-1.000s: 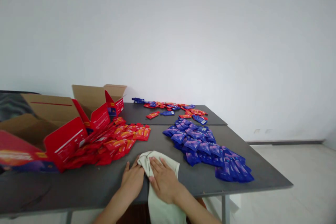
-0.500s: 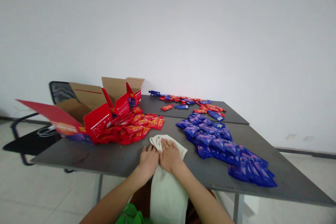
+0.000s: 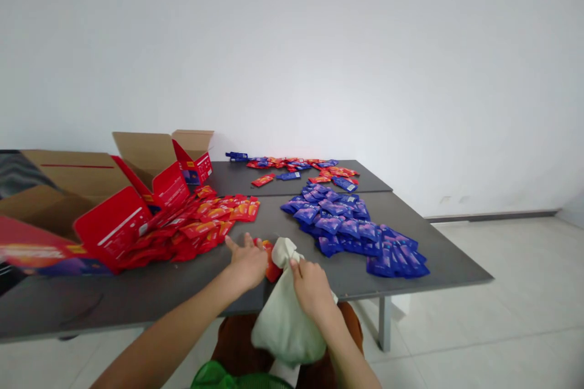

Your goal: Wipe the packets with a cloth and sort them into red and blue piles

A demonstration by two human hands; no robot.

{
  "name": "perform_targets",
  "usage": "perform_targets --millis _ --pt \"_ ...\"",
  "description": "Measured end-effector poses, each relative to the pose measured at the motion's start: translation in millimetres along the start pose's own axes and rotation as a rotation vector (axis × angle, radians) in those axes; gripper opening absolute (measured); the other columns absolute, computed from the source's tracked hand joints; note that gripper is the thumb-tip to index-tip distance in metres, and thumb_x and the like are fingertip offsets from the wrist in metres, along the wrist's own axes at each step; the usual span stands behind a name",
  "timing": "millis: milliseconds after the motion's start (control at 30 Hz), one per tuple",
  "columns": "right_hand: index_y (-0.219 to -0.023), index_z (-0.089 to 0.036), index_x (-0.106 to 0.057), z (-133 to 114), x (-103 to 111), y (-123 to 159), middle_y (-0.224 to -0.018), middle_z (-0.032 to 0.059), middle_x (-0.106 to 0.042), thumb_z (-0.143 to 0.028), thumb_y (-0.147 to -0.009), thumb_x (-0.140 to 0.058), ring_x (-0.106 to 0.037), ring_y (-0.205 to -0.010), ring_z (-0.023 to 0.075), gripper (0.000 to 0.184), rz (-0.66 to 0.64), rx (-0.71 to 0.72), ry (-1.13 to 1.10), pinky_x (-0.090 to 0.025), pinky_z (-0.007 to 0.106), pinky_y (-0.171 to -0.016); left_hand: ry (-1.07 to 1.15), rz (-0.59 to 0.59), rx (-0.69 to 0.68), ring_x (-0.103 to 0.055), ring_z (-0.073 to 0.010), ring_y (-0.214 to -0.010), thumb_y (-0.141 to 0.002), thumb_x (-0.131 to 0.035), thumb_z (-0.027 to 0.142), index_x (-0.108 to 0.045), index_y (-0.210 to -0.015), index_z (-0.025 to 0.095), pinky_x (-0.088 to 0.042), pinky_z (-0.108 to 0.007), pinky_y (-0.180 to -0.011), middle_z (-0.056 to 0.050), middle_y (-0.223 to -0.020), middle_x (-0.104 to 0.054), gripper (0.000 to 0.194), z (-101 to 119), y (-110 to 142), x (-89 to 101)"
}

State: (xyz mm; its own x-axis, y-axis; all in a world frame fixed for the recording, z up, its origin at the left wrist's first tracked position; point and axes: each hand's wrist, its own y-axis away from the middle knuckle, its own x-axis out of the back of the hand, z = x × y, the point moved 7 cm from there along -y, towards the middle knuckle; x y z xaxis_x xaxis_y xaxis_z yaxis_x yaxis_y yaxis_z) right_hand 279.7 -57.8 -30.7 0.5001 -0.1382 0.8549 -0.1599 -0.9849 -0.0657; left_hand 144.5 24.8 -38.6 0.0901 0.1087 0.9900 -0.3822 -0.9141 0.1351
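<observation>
My right hand [image 3: 312, 287] is closed on a pale cream cloth [image 3: 287, 319], pinching it near its bunched upper end. The cloth droops over the table's front edge above my lap. My left hand [image 3: 249, 262] is just left of the cloth, palm down over the table, fingers spread. Between that hand and the cloth lies a red packet [image 3: 272, 267], partly covered; whether my left hand touches it I cannot tell. Beyond my left hand is a pile of red and orange packets [image 3: 205, 225]. A spread pile of blue packets [image 3: 342, 222] lies to the right.
Open red cardboard boxes [image 3: 109, 219] with raised flaps stand along the left of the dark grey table [image 3: 438, 255]. More mixed red and blue packets [image 3: 292, 164] lie at the far end. A white wall rises behind, and a table leg [image 3: 384, 322] shows at the right.
My right hand has lifted and gathered the cloth, where both hands lay flat on it before. My left hand has come off it, and a red packet now shows there. The view has turned right.
</observation>
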Motion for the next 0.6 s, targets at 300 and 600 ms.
perform_targets --millis 300,600 --pt "-0.095 -0.017 -0.069 53 42 -5 -0.095 0.0104 -0.071 -0.065 -0.089 -0.035 -0.064 -0.091 0.0271 0.059 0.264 0.002 -0.584 -0.047 0.036 -0.081 0.008 0.135 0.229 -0.045 -0.0491 -0.122 -0.086 -0.046 0.036 -0.045 -0.141 0.015 -0.02 -0.076 -0.093 -0.031 -0.125 -0.055 0.059 37 -5 -14.3" --pt "-0.109 -0.014 -0.066 64 56 -11 -0.1 0.009 -0.071 -0.061 -0.08 -0.057 -0.067 -0.087 0.0244 0.055 0.485 -0.164 -1.284 -0.053 0.033 -0.074 0.625 0.448 0.371 -0.063 -0.0295 -0.108 -0.092 -0.028 0.018 -0.058 -0.123 0.002 -0.046 -0.043 -0.094 -0.024 -0.11 -0.067 0.046 -80 11 11.1"
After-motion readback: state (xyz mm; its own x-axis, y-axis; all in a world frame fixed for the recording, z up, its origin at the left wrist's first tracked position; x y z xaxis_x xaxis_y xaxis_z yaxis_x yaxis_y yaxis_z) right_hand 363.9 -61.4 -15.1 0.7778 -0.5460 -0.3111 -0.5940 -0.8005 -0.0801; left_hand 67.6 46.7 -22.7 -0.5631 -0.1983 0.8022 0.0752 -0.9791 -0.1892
